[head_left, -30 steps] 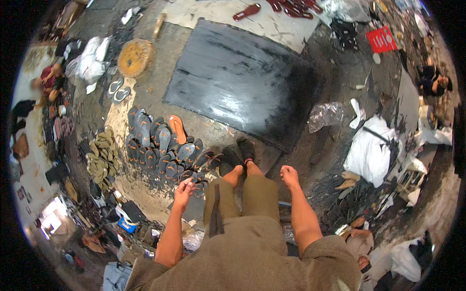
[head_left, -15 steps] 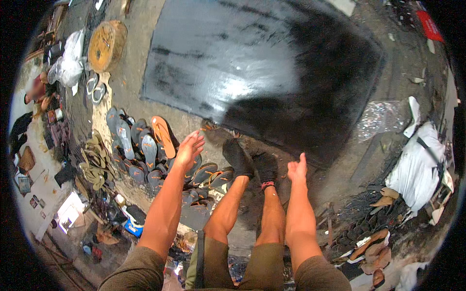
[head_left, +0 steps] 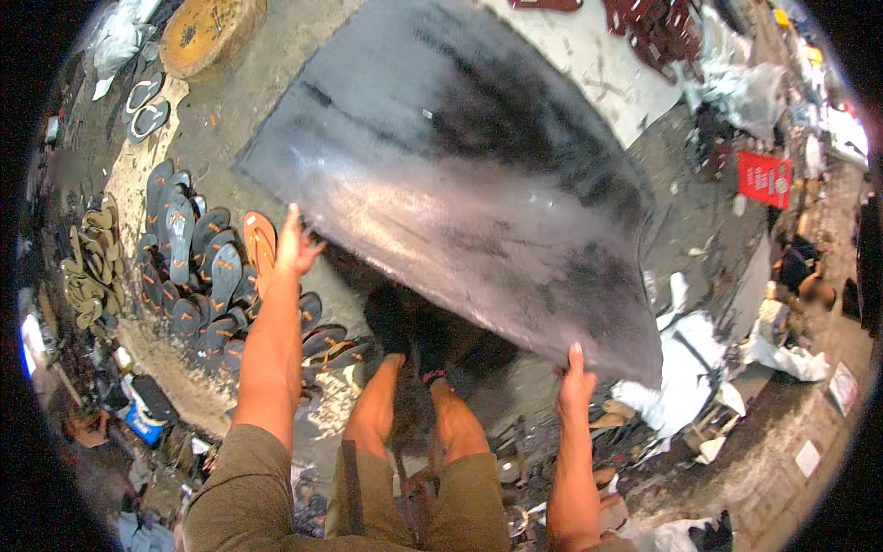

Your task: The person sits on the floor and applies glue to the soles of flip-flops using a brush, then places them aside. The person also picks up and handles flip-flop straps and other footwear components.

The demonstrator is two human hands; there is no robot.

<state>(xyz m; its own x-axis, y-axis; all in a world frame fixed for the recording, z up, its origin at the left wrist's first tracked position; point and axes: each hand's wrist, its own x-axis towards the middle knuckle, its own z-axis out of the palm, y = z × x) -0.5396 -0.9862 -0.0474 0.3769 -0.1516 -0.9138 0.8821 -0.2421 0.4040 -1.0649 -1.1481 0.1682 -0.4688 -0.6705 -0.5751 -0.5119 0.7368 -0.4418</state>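
A large, glossy black sheet (head_left: 441,175), rubbery in look, spreads across the middle of the view. Its near edge is raised off the floor and bows between my hands. My left hand (head_left: 296,250) grips that edge near its left end, thumb apart from the fingers. Further right, my right hand (head_left: 576,382) pinches the edge close to the near right corner, thumb on top; the fingers beneath are mostly hidden. Beside my left forearm lie an orange flip-flop (head_left: 259,244) and several dark grey flip-flops (head_left: 221,271) with orange straps.
Olive flip-flops (head_left: 92,262) are heaped at the far left. A round wooden block (head_left: 207,37) stands at the upper left, near a white-strapped pair of sandals (head_left: 147,115). White sacks (head_left: 690,359) lie on the right, and a red packet (head_left: 765,179) lies beyond them.
Both hands, open and apart from the sheet earlier, have taken hold of its near edge. The sheet, flat before, is now lifted and bent. The view has turned to the right.
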